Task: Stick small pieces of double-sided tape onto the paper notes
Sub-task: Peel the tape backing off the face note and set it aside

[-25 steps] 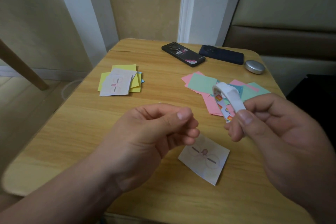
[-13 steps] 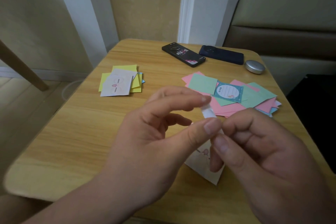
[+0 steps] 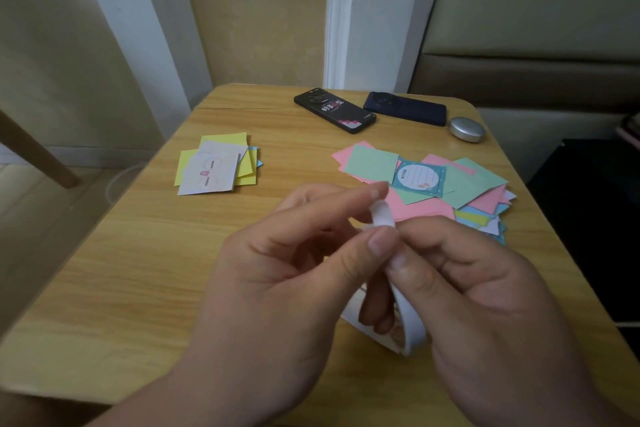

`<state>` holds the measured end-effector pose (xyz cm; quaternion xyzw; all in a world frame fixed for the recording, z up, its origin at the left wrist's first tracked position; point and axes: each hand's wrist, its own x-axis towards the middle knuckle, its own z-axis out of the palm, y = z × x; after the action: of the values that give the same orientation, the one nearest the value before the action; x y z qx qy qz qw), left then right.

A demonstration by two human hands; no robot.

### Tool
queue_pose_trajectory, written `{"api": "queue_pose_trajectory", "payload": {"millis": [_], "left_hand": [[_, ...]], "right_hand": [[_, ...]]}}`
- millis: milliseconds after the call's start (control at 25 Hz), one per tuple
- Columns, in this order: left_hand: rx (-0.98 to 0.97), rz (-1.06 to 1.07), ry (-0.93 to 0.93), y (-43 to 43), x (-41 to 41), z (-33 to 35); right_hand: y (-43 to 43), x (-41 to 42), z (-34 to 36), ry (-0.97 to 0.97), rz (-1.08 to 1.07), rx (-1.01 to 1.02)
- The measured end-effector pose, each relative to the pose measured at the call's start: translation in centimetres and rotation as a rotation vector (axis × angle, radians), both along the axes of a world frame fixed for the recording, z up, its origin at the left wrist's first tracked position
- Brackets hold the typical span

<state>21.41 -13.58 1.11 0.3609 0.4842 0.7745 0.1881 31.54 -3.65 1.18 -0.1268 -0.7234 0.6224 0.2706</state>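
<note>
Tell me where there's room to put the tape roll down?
Bare wood lies near-left on the table, bordered by the yellow stack and left hand, and in the gap between that stack and the pink-green pile. The right side is crowded.

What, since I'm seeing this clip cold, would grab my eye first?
Two bare hands meet at centre: the left hand pinches the free end of a white double-sided tape roll that the right hand holds above the light wooden table. Behind them, a fan of pink and green paper notes lies to the right, and a yellow note stack topped by a white printed note lies to the left.
</note>
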Motion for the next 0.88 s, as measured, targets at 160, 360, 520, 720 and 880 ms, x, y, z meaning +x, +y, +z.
{"api": "queue_pose_trajectory", "payload": {"millis": [160,360,520,720,880], "left_hand": [[0.014,-0.071,-0.197,0.4,0.3,0.1],[-0.012,-0.074,-0.189,0.4,0.2,-0.1],[0.005,-0.024,-0.143,0.5,0.4,0.0],[0.010,0.073,-0.088,0.4,0.2,0.6],[-0.080,0.203,-0.163,0.7,0.7,1.0]], "right_hand": [[-0.1,0.1,-0.2,-0.007,-0.015,-0.030],[-0.2,0.1,0.1,-0.001,-0.008,-0.033],[-0.3,-0.1,0.3,0.009,-0.024,-0.045],[-0.3,-0.2,0.1,0.020,-0.002,-0.027],[-0.2,-0.5,0.3,0.027,-0.009,0.005]]}}
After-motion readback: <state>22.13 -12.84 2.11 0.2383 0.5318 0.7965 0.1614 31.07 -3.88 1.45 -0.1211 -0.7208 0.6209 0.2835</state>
